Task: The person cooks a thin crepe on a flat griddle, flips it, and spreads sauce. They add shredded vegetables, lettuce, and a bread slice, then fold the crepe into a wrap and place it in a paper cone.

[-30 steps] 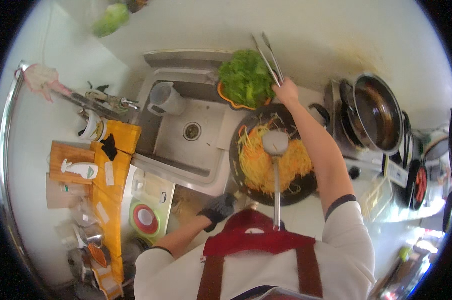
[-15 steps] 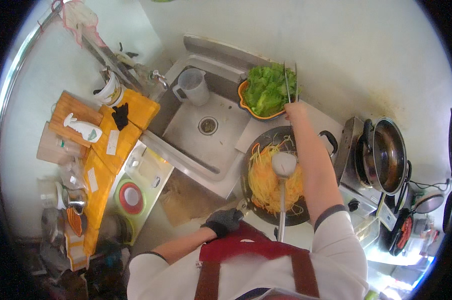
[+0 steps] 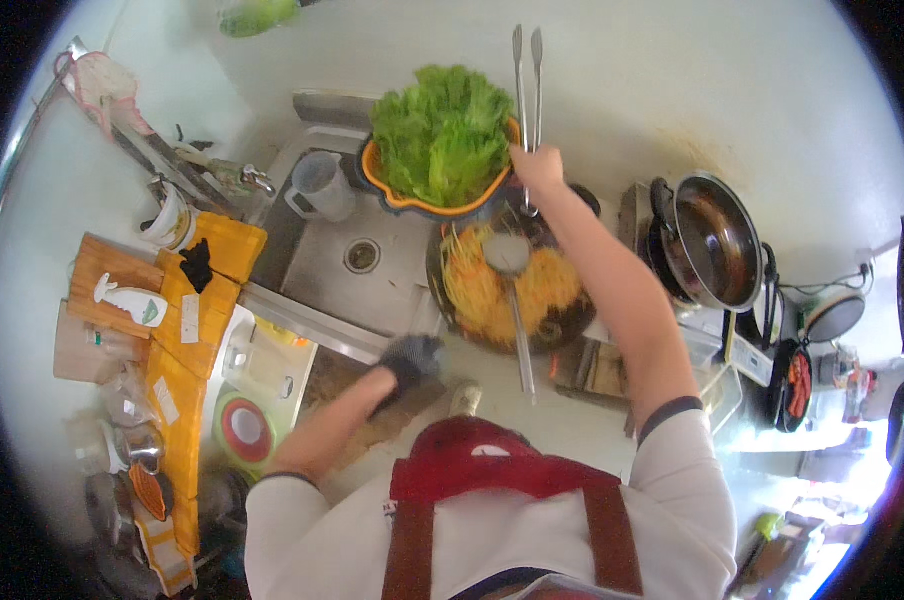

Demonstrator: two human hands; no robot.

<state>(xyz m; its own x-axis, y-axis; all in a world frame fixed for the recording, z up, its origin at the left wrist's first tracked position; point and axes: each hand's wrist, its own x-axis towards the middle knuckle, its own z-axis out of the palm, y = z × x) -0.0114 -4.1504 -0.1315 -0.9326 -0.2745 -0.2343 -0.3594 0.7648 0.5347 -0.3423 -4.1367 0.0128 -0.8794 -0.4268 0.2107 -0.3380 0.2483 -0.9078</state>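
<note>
My right hand (image 3: 539, 172) is closed round metal tongs (image 3: 528, 90), whose arms point up toward the wall. It also meets the right rim of an orange-lined basket (image 3: 412, 207) heaped with green lettuce (image 3: 442, 130); whether the fingers grip that rim is hard to make out. Below the basket sits a dark wok (image 3: 562, 338) of shredded orange and pale yellow vegetables (image 3: 472, 285). A long-handled ladle (image 3: 509, 255) rests in it, handle toward me. My left hand (image 3: 410, 362), in a dark glove, is near the sink's front edge, its fingers smeared by motion.
A steel sink (image 3: 327, 290) holds a clear plastic jug (image 3: 322, 188). Another pan (image 3: 717, 240) stands tilted on the stove at right. On the left are yellow-covered shelving (image 3: 177, 400), a spray bottle (image 3: 132, 303) and a green bowl (image 3: 227, 440).
The lettuce basket has shifted left toward the sink and looks larger, seemingly raised, with my right hand at its rim. My left hand has moved forward from my apron. The view has shifted too.
</note>
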